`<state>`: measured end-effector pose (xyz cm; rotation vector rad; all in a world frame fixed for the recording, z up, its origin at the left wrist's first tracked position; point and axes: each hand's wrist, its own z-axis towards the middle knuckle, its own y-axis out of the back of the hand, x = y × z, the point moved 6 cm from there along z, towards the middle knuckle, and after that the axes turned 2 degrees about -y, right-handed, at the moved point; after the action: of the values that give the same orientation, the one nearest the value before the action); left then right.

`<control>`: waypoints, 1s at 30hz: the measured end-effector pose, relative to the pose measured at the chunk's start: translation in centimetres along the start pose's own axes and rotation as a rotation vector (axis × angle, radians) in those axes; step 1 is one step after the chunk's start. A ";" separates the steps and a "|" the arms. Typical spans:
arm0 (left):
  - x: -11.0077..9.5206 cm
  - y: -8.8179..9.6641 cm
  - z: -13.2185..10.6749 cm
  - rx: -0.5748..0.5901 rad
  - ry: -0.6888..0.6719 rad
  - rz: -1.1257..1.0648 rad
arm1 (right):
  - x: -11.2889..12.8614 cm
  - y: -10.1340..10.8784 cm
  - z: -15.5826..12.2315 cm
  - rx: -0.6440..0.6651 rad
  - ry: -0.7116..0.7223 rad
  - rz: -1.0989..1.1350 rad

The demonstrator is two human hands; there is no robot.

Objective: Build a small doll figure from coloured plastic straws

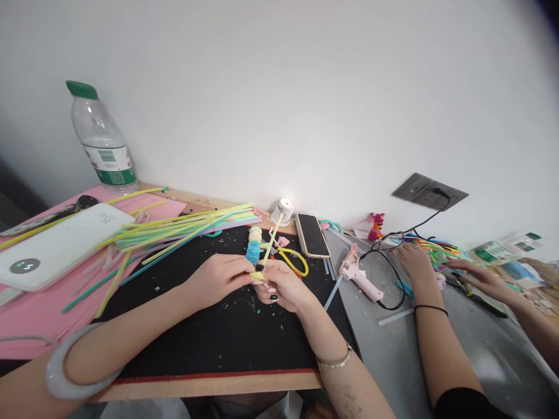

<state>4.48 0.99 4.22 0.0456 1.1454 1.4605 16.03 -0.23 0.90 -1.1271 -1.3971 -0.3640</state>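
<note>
My left hand [218, 278] and my right hand [283, 286] meet over the black mat [227, 331]. Both pinch the lower end of a thin yellow pipe cleaner [271, 240] that rises toward the wall. Just behind my left fingers stands a small coiled piece of blue, pink and yellow pipe cleaner [253, 247]; my left fingers touch its base. A pale bangle [72, 364] sits on my left forearm, a thin bracelet [335, 361] on my right wrist.
A bundle of coloured pipe cleaners [174, 230] lies left of centre, yellow-handled scissors [293, 259] and a phone [312, 234] behind my hands. A pink glue gun [356, 273] lies at right. A water bottle [102, 142], a white power bank [56, 244]. Another person's hands [419, 262] work at right.
</note>
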 end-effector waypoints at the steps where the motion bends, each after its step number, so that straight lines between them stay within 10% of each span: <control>1: 0.4 0.0 0.1 0.000 0.091 -0.052 | 0.0 0.2 0.1 -0.037 0.033 -0.020; 6: 2.1 -1.5 -0.1 0.068 0.486 -0.485 | 0.8 1.1 0.2 -0.227 0.257 -0.360; 11: 2.8 -2.5 -0.4 0.094 0.555 -0.613 | 1.0 1.4 0.2 -0.253 0.284 -0.550; 21: 2.0 -1.7 -0.1 0.112 0.446 -0.466 | -0.3 2.1 0.9 -0.185 0.108 -0.276; 30: 0.5 -0.6 0.0 0.058 0.055 -0.082 | -0.4 0.6 0.4 -0.022 -0.017 0.003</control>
<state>4.82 1.26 3.53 -0.0007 1.2204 1.3634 16.22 0.20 0.22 -1.1522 -1.4092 -0.3699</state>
